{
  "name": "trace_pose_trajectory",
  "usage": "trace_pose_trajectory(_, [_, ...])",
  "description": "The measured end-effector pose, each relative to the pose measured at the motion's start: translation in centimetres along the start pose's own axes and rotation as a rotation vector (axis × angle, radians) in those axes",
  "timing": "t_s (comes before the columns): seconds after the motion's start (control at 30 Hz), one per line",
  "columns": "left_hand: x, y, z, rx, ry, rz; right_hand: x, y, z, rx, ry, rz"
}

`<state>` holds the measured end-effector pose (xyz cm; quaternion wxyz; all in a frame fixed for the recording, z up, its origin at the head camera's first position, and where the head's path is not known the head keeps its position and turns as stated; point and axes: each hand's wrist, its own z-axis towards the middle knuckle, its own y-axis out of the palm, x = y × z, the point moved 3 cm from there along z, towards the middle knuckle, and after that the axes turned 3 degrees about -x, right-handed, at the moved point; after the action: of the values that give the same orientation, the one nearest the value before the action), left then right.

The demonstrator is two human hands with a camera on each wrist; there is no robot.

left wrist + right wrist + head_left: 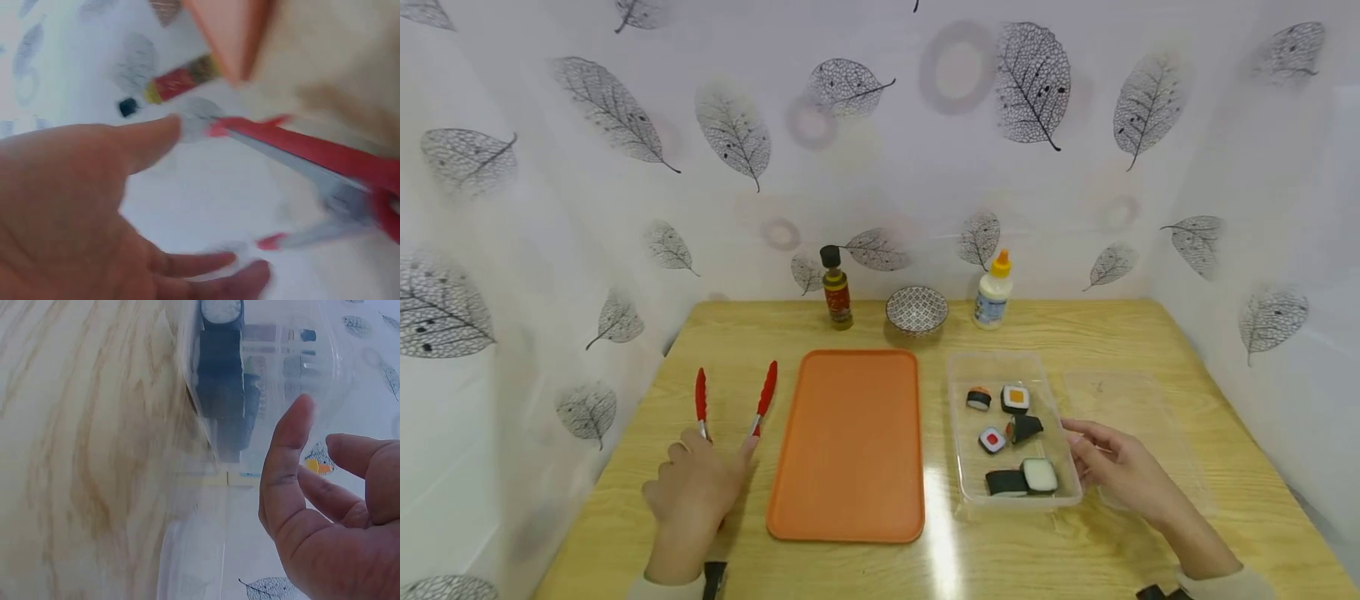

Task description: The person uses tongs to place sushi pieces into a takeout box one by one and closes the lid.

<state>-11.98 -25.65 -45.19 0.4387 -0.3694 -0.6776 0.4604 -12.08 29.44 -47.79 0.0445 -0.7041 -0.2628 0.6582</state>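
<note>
My left hand [696, 483] is over the red-tipped tongs [766, 387], whose two arms are spread apart. In the left wrist view, my thumb and fingers are apart with nothing between them, and the tongs [306, 150] lie beyond the fingertips. On the right, my right hand [1123, 471] has its fingertips at the right wall of a clear plastic container [1015, 502]. Its fingers bend loosely and the thumb stands apart in the right wrist view. Several sushi pieces [1040, 475] sit inside the container, some wrapped in black.
An orange tray [850, 450] lies between tongs and container. Behind it stand a dark-capped sauce bottle [837, 296], a patterned bowl [917, 310] and a yellow-capped white bottle [993, 296]. A clear lid [1157, 433] lies right of the container. Leaf-print curtain [880, 183] surrounds the wooden table [880, 571].
</note>
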Motion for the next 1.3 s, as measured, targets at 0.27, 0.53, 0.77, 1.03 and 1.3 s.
trace_pose_trajectory(0.27, [9.0, -0.9, -2.4, -0.01, 0.467, -0.28, 0.5, -2.8, -1.1, 0.105, -0.003, -0.043])
trace_pose_trajectory(0.53, [21.3, 0.8, -6.5, -0.251, 0.933, -0.526, 0.1, -5.6, -2.0, 0.184, -0.016, -0.19])
trace_pose_trajectory(0.77, [30.8, 2.6, -9.9, -0.551, 1.097, -0.6, 0.9, -7.1, -3.6, 0.25, 0.044, -0.299])
trace_pose_trajectory(1.03, [38.9, 7.4, -10.7, -0.83, 0.547, -0.782, 2.6, -8.2, -3.8, 0.218, 0.225, -0.235])
trace_pose_trajectory(1.3, [41.7, 10.9, -11.0, -1.067, 0.198, -0.988, 3.8, -8.7, -3.8, 0.066, 0.355, -0.134])
